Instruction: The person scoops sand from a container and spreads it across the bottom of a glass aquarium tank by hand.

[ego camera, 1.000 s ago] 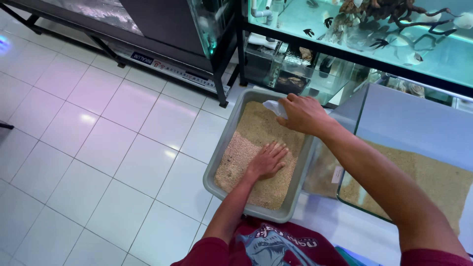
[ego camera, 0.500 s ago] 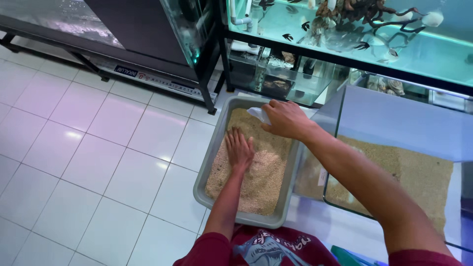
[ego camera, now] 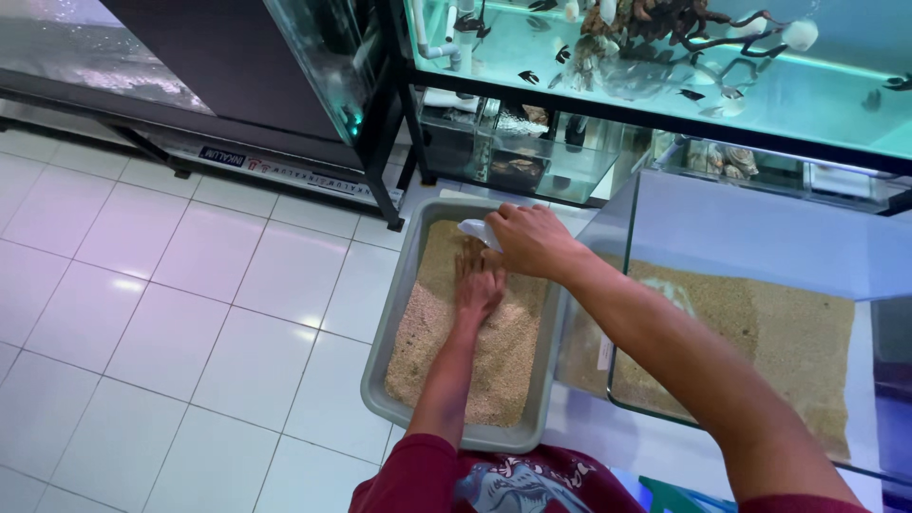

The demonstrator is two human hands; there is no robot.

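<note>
Sand (ego camera: pixel 475 351) lies under the spread, flat fingers of the left hand (ego camera: pixel 478 285), while the right hand (ego camera: pixel 532 239) just above closes around a small white scoop (ego camera: pixel 475 231) (mostly hidden), all inside the grey tray (ego camera: pixel 380 351) on the white tiled floor (ego camera: pixel 190 285) beside a glass tank (ego camera: pixel 760 313).

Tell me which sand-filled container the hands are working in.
The grey tray on the floor tiles. The left hand presses into its sand and the right hand holds a white scoop over it. The glass tank beside it, also sand-bottomed, is untouched.
</note>
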